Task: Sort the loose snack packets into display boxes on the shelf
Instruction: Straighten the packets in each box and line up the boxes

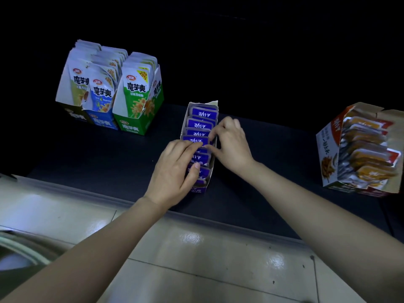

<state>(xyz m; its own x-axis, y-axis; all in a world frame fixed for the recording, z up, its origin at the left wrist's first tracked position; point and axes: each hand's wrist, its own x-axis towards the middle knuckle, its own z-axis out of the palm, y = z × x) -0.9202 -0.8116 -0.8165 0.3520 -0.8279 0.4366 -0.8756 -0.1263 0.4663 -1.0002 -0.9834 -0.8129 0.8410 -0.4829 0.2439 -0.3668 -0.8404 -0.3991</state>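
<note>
Our purple display box sits on the dark shelf, its long axis running from front edge to back, with purple packets standing in a row facing us. Mid-box, our left hand and right hand both pinch one upright packet.

A floor of pale, glossy tiles fills the lower part of the view. Thin grey grout lines cross it at a slant, and soft white patches of glare lie on several tiles. A few small dark specks dot the tiles towards the right. At the lower left edge sits a pale curved rim, blurred and cut off, too unclear to name. The background above is dark
</note>
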